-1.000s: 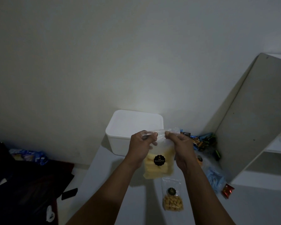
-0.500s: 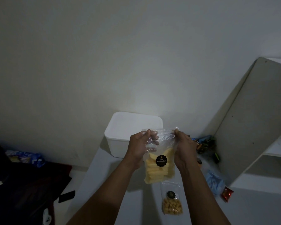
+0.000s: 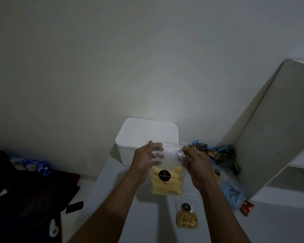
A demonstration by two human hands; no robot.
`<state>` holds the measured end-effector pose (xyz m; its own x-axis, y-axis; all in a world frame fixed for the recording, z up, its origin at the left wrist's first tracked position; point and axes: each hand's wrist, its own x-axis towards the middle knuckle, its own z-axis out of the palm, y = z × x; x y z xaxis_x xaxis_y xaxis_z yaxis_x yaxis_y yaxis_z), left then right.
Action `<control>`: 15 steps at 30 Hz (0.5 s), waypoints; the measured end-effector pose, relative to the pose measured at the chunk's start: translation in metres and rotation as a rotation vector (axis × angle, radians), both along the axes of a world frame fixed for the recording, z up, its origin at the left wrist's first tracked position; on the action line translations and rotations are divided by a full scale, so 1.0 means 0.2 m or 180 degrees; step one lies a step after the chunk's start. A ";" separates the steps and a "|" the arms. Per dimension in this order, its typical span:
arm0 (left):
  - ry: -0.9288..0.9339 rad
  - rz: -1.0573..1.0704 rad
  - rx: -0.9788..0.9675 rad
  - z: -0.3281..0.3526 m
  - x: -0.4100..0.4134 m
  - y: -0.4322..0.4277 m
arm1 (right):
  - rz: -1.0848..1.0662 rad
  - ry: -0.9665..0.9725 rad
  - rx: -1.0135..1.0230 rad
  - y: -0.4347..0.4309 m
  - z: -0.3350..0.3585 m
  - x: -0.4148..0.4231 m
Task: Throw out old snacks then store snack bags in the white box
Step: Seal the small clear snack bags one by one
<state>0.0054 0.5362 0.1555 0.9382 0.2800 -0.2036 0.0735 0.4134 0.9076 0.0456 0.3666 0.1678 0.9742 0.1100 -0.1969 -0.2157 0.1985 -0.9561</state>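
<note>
At lower centre, the yellow-stick bag (image 3: pixel 166 185), pinched by left grip (image 3: pixel 144 164) and right grip (image 3: pixel 197 163), has been spread wider, likely for opening.

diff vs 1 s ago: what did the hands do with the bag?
The left hand and right hand slid apart along the top edge of the bag, from pinching near its middle to holding its top corners. Nothing was let go. The bag still hangs in front of the box, and the small bag below lies as before.
</note>
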 end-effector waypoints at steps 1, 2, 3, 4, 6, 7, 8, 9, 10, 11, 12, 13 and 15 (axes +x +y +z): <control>-0.0029 -0.0086 -0.0069 -0.01 0.00 -0.01 | -0.0093 0.0105 0.0142 0.01 0.00 0.00; -0.0041 -0.0151 -0.0110 -0.01 -0.01 -0.02 | -0.0205 0.0195 0.0323 0.01 -0.01 0.00; -0.0033 -0.0179 -0.0111 -0.02 -0.01 -0.03 | -0.0308 0.0232 0.0471 0.02 -0.02 0.00; -0.0006 -0.0174 -0.0077 -0.02 -0.01 -0.05 | -0.0378 0.0215 0.0525 0.03 -0.03 -0.01; 0.0119 -0.0034 0.0187 -0.02 -0.01 -0.07 | -0.0418 0.0109 0.0484 0.02 -0.05 -0.02; 0.0203 0.0105 0.0454 -0.02 -0.01 -0.07 | -0.0412 0.0057 0.0480 0.00 -0.06 -0.03; 0.0289 0.0297 0.0760 -0.03 0.00 -0.06 | -0.0382 0.0015 0.0481 -0.01 -0.07 -0.03; 0.0380 0.0551 0.1025 -0.04 0.00 -0.06 | -0.0343 -0.0038 0.0469 -0.02 -0.08 -0.03; 0.0487 0.0806 0.1141 -0.04 0.00 -0.05 | -0.0302 -0.0106 0.0447 -0.03 -0.09 -0.04; 0.0584 0.0948 0.1106 -0.04 0.00 -0.05 | -0.0251 -0.0190 0.0394 -0.04 -0.10 -0.04; 0.0649 0.0935 0.0920 -0.04 -0.01 -0.05 | -0.0180 -0.0285 0.0316 -0.04 -0.10 -0.05; 0.0691 0.0791 0.0607 -0.03 -0.01 -0.06 | -0.0086 -0.0373 0.0223 -0.03 -0.10 -0.06; 0.0678 0.0447 -0.0039 -0.01 -0.02 -0.08 | 0.0112 -0.0480 0.0096 -0.03 -0.09 -0.08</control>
